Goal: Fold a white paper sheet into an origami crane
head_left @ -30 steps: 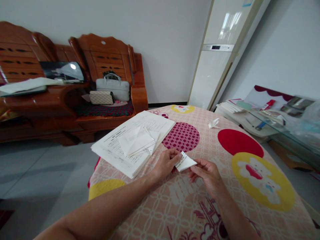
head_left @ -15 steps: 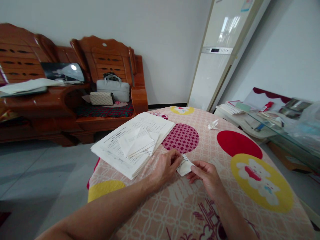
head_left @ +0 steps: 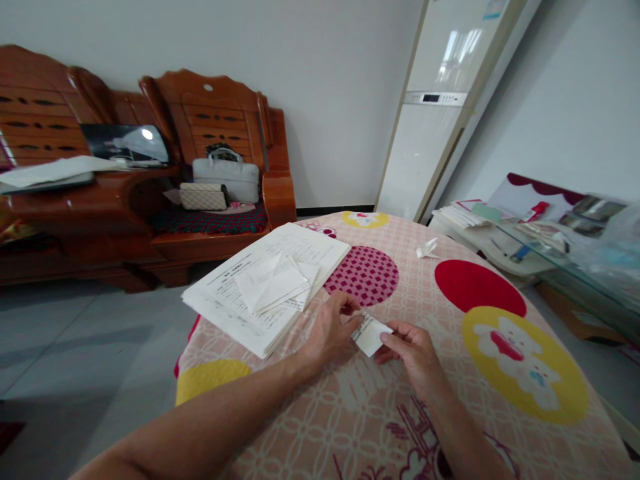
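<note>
We are in a home's living room — a carved wooden sofa (head_left: 115,193) left of the cloth-covered table (head_left: 310,420), a tall air conditioner (head_left: 425,143) behind it.

Single head-worn view; forward, down over tablecloth (head_left: 300,427)

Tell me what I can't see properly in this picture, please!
In the head view:
Folded paper: its left end is partly covered by the left hand; its underside faces away.
Right hand: some fingertips are hidden behind the folded paper.
Paper stack: most print is too small and blurry.
Plastic bag: cut off by the right edge.
</note>
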Demonstrator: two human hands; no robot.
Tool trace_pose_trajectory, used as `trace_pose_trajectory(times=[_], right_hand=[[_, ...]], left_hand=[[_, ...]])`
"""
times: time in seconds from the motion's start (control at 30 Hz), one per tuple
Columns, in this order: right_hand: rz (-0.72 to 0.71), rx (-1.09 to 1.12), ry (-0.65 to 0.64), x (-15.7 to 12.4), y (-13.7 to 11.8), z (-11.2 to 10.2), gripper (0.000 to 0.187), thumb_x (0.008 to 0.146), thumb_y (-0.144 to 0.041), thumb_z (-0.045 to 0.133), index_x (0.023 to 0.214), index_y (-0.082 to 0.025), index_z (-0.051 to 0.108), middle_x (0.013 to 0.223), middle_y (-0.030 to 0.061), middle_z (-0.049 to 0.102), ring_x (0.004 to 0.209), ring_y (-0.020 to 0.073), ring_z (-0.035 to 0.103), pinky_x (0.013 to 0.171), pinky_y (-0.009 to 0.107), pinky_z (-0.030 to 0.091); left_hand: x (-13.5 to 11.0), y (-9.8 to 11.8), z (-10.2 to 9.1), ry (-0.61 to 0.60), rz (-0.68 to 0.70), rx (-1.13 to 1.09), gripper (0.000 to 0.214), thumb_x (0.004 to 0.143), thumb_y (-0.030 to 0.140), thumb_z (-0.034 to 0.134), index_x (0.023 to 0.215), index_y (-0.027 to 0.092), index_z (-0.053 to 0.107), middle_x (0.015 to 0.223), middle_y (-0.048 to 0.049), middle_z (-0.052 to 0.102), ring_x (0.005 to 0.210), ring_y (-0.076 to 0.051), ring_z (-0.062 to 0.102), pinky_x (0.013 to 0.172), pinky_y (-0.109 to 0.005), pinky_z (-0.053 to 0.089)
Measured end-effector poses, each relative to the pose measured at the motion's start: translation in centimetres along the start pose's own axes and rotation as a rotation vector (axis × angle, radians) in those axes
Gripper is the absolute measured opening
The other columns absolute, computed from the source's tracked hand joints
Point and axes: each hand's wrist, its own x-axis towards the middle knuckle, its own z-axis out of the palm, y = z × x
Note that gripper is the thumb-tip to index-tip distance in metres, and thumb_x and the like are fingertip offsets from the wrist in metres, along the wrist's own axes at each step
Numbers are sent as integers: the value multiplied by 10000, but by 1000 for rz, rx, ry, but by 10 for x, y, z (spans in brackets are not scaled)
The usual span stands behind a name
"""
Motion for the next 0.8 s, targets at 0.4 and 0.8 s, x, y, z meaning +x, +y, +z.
trace_pose_trajectory(times=[0.4, 0.8], right_hand=[[-103, -101, -34, -3, -2, 3, 319, 705, -416, 774, 903, -167, 740, 797, 53, 738, 655, 193, 677, 622, 306, 571], [-119, -104, 3, -3, -2, 3, 363, 695, -426, 789, 923, -151, 721, 788, 70, 726, 707, 227, 681, 695, 359, 572]], left_hand=[[-9, 5, 3, -136, 219, 176, 170, 828, 174, 582, 975, 185, 667, 870, -50, 674, 789, -164, 597, 757, -285, 457], [-13, 8, 3, -215, 95, -49, 262, 826, 250, 638, 1073, 164, 656, 974, -73, 670, 804, -140, 632, 643, -209, 522]])
